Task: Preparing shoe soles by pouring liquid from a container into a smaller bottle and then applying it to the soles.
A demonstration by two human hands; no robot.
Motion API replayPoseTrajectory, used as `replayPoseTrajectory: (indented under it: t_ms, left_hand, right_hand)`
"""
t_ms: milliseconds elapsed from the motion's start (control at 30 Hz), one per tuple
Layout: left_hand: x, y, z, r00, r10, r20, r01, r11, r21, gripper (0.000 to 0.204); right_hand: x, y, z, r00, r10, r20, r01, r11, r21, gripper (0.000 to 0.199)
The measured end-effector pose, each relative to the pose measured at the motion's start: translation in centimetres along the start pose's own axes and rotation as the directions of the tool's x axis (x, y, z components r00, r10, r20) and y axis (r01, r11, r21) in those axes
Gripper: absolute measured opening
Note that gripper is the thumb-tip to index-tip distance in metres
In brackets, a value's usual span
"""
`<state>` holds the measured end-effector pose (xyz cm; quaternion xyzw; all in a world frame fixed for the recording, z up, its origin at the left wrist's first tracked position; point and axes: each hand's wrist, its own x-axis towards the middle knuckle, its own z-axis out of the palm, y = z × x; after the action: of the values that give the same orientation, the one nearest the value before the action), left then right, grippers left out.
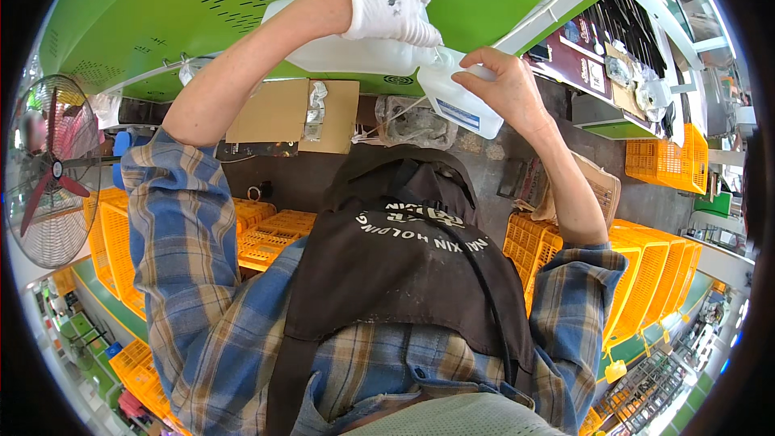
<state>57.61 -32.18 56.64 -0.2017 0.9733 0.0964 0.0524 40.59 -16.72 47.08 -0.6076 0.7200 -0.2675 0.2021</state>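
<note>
My left hand (389,2), in a white knit glove with dark smudges, is closed on a large translucent white plastic jug (343,55). The jug lies tilted on its side against a green machine panel, its narrow end pointing right. Bare and ungloved, my right hand (515,95) grips a smaller white plastic bottle (452,97) with a blue-edged label, thumb and fingers near its upper part. This bottle leans too, and its top meets the end of the jug. Whether liquid passes between them cannot be made out.
The green machine housing (234,0) with slots spans the front. Below it are flat cardboard (270,113) and a plastic-wrapped bundle (416,123). Orange crates (646,274) stand on both sides. A pedestal fan (55,169) is at left, a cluttered shelf (593,73) at right.
</note>
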Motion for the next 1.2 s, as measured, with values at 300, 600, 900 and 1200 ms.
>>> replayPoseTrajectory:
  t_ms: [300, 600, 900, 1200]
  left_hand:
    - [-1.1, -1.9, 3.2, 0.960, -0.125, -0.249, 0.027, 0.931, -0.364, 0.052]
    - [0.9, -2.3, 8.8, 0.821, -0.430, -0.376, -0.063, 0.587, -0.807, 0.058]
    - [2.4, 1.9, 7.7, 0.839, -0.498, -0.221, -0.156, 0.169, -0.973, 0.036]
    - [3.7, 5.2, 6.8, 0.833, -0.486, -0.263, -0.267, 0.063, -0.962, 0.022]
  right_hand:
    - [-0.4, 1.0, -0.7, 0.995, 0.050, -0.082, -0.040, 0.992, 0.123, 0.026]
    - [0.5, 1.2, -2.4, 0.933, 0.245, -0.264, -0.116, 0.898, 0.426, 0.027]
    - [1.0, -0.5, -4.0, 0.928, 0.267, -0.259, -0.058, 0.792, 0.608, 0.043]
    - [1.7, 0.8, -5.0, 0.951, 0.190, -0.245, 0.012, 0.768, 0.641, 0.049]
